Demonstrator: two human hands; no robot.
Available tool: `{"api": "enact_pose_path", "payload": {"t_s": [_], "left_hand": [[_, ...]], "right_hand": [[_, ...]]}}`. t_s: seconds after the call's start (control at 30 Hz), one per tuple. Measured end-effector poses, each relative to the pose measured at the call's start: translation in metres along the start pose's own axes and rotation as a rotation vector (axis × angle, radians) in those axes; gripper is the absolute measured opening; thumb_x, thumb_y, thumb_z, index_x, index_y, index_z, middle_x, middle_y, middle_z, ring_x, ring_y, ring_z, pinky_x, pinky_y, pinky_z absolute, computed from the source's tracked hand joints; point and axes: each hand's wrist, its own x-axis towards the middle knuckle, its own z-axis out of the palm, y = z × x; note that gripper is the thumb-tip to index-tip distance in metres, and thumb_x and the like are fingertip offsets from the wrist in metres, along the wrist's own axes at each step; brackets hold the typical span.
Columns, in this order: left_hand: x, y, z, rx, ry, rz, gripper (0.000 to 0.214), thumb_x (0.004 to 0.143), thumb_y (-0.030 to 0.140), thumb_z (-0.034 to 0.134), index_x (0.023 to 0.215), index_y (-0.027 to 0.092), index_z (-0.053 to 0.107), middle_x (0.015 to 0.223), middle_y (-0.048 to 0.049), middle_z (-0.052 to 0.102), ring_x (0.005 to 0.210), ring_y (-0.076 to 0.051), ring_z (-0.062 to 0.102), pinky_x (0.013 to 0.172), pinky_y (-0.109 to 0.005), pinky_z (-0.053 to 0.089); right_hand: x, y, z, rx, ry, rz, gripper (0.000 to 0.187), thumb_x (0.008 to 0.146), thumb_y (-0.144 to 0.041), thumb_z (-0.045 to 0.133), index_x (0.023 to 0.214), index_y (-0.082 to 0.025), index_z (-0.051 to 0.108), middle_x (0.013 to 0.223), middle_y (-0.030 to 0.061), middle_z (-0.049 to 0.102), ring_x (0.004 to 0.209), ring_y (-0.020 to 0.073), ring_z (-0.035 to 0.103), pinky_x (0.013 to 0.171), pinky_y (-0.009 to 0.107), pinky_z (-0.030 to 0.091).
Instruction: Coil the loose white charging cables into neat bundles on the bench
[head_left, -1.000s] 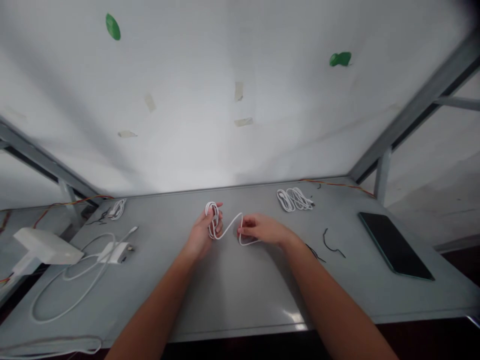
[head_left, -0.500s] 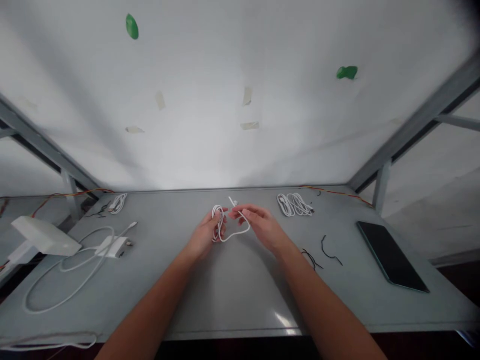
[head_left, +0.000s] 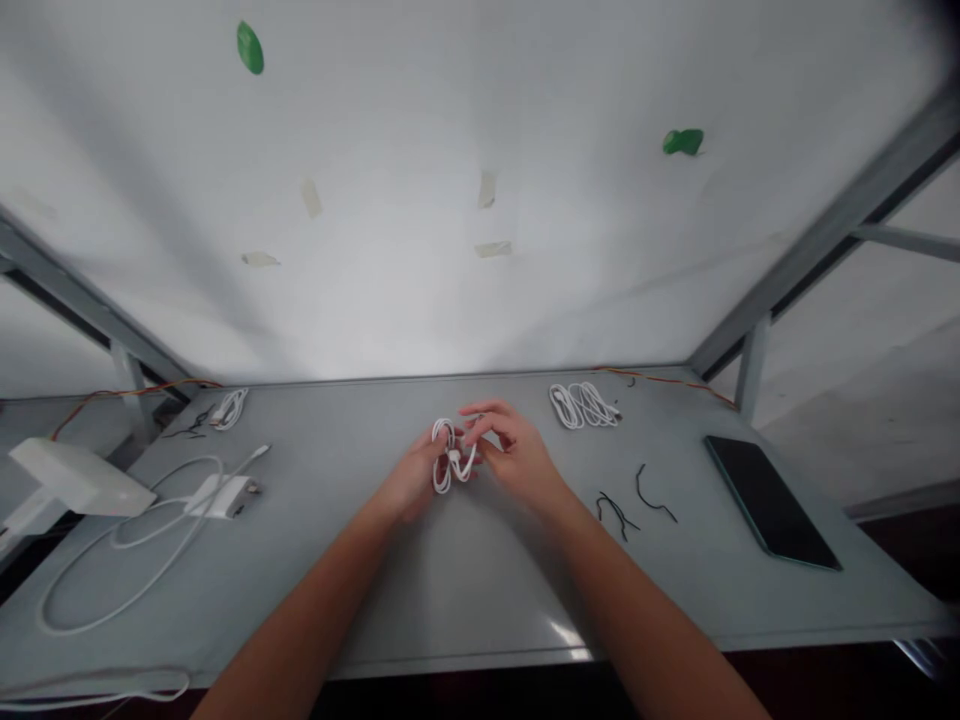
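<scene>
Over the middle of the grey table, my left hand grips a small coil of white cable and holds it upright. My right hand is pressed against the coil's right side, fingers curled, pinching the cable's loose end at the bundle. Both hands touch the same coil, and the tail between them is nearly all wound in.
A second coiled white cable lies at the back right, and a dark tablet sits near the right edge. Black twist ties lie right of my hands. A white charger with a long cable and a white box are at the left.
My right hand has come leftward from a spot apart from the coil until it meets it. The loose loop of cable that hung between my hands has been wound onto the bundle.
</scene>
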Motion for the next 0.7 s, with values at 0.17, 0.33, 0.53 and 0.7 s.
{"api": "enact_pose_path", "payload": {"t_s": [0.17, 0.33, 0.53, 0.7], "left_hand": [[-0.002, 0.002, -0.002, -0.047, 0.025, -0.044, 0.047, 0.083, 0.057, 0.079, 0.104, 0.017, 0.065, 0.080, -0.0031, 0.068, 0.066, -0.016, 0.065, 0.062, -0.026, 0.052], [0.001, 0.001, -0.007, -0.096, 0.040, -0.073, 0.043, 0.085, 0.052, 0.078, 0.105, 0.016, 0.067, 0.080, -0.0044, 0.068, 0.064, -0.015, 0.063, 0.059, -0.026, 0.050], [0.005, 0.003, -0.015, -0.038, 0.164, 0.104, 0.048, 0.084, 0.059, 0.077, 0.109, 0.019, 0.064, 0.078, -0.0001, 0.064, 0.059, -0.013, 0.059, 0.054, -0.024, 0.046], [0.006, 0.002, -0.016, -0.019, 0.197, 0.145, 0.047, 0.084, 0.058, 0.077, 0.107, 0.020, 0.063, 0.078, 0.0009, 0.063, 0.057, -0.011, 0.057, 0.053, -0.023, 0.045]], "right_hand": [[-0.001, -0.002, 0.000, 0.070, 0.024, 0.063, 0.017, 0.083, -0.038, 0.082, 0.068, -0.030, 0.080, 0.113, 0.0074, 0.061, 0.097, 0.0227, 0.059, 0.089, 0.041, 0.054], [0.002, -0.003, -0.005, 0.319, -0.040, 0.215, 0.024, 0.076, -0.047, 0.086, 0.071, -0.027, 0.076, 0.084, 0.0037, 0.064, 0.082, 0.0211, 0.061, 0.084, 0.039, 0.054], [0.005, -0.005, -0.011, 0.713, -0.283, 0.537, 0.032, 0.077, -0.048, 0.077, 0.093, -0.021, 0.072, 0.102, 0.0093, 0.074, 0.081, 0.0255, 0.071, 0.066, 0.037, 0.056], [0.003, -0.004, -0.007, 0.446, -0.330, 0.494, 0.030, 0.088, -0.040, 0.066, 0.111, -0.021, 0.072, 0.062, -0.0017, 0.062, 0.057, 0.0144, 0.056, 0.050, 0.024, 0.038]]}}
